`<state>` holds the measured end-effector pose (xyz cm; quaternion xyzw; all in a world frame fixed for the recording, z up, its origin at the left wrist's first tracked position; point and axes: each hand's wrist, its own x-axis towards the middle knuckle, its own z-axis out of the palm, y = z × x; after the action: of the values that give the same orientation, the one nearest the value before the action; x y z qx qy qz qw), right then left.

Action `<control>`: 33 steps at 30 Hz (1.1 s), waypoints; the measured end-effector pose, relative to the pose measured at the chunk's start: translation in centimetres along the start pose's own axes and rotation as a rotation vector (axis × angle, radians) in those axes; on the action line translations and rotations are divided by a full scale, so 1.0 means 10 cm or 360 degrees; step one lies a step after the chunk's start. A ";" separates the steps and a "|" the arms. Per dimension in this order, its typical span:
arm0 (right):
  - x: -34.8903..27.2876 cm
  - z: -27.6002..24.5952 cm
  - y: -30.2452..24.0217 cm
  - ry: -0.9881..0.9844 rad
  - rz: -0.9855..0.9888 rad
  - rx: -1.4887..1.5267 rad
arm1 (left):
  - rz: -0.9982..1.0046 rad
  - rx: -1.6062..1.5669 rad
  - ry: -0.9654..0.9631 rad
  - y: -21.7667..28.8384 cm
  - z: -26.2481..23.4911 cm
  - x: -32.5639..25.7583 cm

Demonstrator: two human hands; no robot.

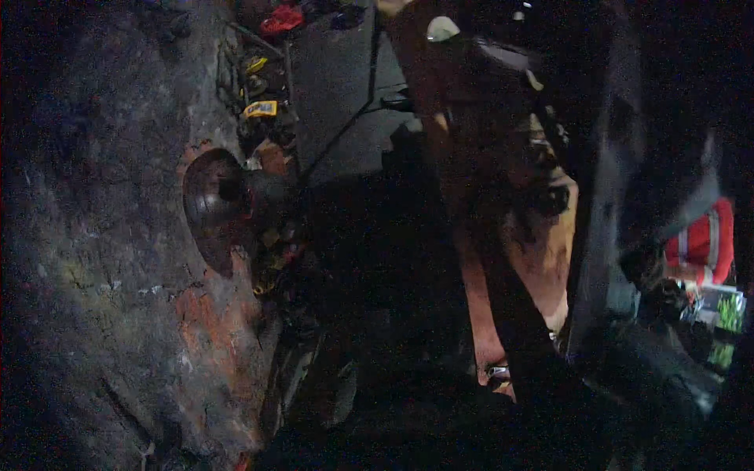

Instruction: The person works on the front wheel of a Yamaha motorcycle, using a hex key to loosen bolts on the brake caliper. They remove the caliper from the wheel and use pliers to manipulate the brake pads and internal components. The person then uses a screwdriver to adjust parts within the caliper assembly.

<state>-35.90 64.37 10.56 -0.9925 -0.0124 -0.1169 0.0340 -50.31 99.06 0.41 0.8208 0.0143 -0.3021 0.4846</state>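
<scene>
Neither of my hands can be made out in this very dark view. Deep shadow fills the middle and lower part, and anything within it is hidden. On the left, a dark rounded object [214,192], dome-like with a dull sheen, lies against a rough grey surface [102,220] with rusty orange patches. Beside it is a narrow heap of small mixed items, among them a yellow label [261,108] and a red bundle [283,20].
A flat grey panel [334,78] stands at the upper middle. Right of centre, a tan-brown surface [514,282] is crossed by a dark strip. A red piece with pale stripes [699,243] lies at the far right, above a green-and-white printed item [722,310].
</scene>
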 end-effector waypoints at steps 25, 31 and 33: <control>-5.05 -1.75 -0.32 0.0412 0.1608 0.1086 | 0.1810 0.0125 -0.1051 1.60 2.64 -1.34; -6.64 -0.78 -0.42 0.0521 0.1679 0.0294 | 0.1399 -0.0126 -0.1238 1.59 3.08 -2.01; -6.58 -1.23 -0.54 0.0410 0.1723 0.0522 | 0.1452 -0.0331 -0.1149 1.30 3.23 -1.98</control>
<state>-102.86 67.83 7.50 -0.8171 0.4831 -0.1992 0.2436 -77.98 71.53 9.48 0.5375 -0.4763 -0.3203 0.6178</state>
